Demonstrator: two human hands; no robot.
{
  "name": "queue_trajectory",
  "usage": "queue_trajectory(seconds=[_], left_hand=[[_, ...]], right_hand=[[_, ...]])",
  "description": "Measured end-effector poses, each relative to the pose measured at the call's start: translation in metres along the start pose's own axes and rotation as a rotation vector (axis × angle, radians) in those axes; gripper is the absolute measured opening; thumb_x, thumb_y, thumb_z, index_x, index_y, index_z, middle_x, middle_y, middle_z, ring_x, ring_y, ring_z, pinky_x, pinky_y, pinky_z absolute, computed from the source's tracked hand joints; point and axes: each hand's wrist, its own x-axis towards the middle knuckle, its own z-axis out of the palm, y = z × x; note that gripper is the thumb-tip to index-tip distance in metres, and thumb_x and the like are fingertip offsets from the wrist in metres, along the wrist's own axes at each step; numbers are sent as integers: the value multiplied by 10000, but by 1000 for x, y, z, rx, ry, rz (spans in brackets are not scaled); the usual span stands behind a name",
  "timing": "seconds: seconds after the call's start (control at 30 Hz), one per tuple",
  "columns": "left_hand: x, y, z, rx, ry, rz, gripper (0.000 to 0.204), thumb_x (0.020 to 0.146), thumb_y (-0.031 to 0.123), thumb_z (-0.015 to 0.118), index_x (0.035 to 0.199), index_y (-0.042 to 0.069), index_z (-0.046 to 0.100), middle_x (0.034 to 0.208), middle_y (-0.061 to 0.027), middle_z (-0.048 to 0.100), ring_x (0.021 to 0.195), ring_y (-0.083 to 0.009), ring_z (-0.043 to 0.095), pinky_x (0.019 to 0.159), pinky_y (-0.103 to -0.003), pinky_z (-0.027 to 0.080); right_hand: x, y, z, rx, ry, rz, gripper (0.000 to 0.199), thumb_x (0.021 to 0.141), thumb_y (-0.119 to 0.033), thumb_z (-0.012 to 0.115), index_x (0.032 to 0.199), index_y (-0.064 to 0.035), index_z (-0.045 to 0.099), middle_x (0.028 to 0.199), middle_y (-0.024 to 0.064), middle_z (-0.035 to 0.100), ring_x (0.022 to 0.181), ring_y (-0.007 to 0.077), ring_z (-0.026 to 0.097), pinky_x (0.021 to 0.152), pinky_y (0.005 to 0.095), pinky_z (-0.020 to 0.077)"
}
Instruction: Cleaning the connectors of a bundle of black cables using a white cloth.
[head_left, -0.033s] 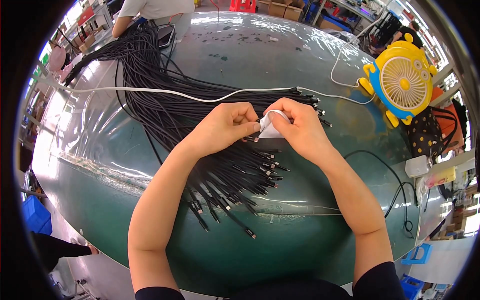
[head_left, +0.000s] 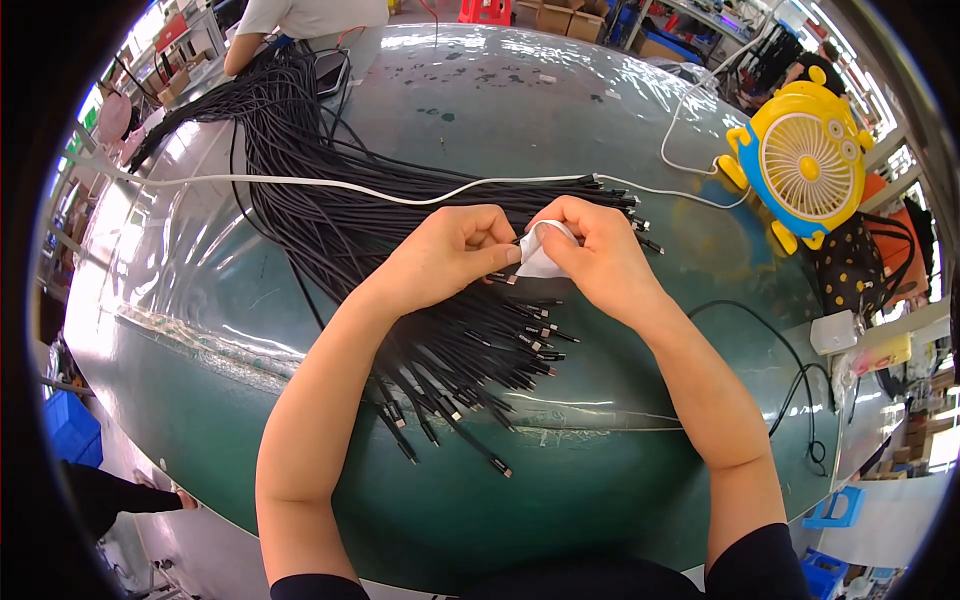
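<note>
Over the middle of the table, my left hand (head_left: pixel 455 250) pinches a black cable, and a metal-tipped plug (head_left: pixel 509 279) shows just under its fingers. Close by on the right, my right hand (head_left: pixel 597 255) is closed on a white cloth (head_left: pixel 538 262), its thumb pressing into the folds. The cloth meets the left fingertips; whatever lies inside it is hidden. Beneath both hands spreads a large bundle of black cables (head_left: pixel 330 215), running from the far left. Many of their plug ends (head_left: pixel 500 465) fan out toward me and to the right.
A white cord (head_left: pixel 330 185) crosses over the bundle. At the right stands a yellow and blue fan (head_left: pixel 808 165), with a dotted bag (head_left: pixel 850 265) beside it. A thin black cord (head_left: pixel 765 325) lies on the green table (head_left: pixel 560 510). Another person (head_left: pixel 310 18) is at the far left edge.
</note>
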Motion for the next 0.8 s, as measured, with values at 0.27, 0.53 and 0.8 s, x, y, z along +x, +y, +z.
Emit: queue_trajectory(seconds=[0.27,0.53,0.8], left_hand=[[-1,-2,-2,-107,-9,-92,174,923,208,641,848,62,583,679,49,560,583,-22,516,486,-172,373],[0,-4,-5,-130,-9,-123,194,918,218,632,844,45,586,713,24,604,605,-42,539,497,-193,383],[-1,-9,-4,-183,-68,-101,164,916,189,621,847,46,578,708,19,592,611,-45,542,498,-198,384]], right_hand=[[-8,-3,7,-1,36,-57,159,872,-58,528,1013,-19,591,803,15,601,704,68,510,670,238,429],[-10,6,12,277,28,7,165,921,-95,551,1052,2,572,814,40,615,709,84,535,675,251,447],[-2,3,15,71,32,25,160,929,-145,576,977,7,570,785,81,623,688,125,542,647,295,449]])
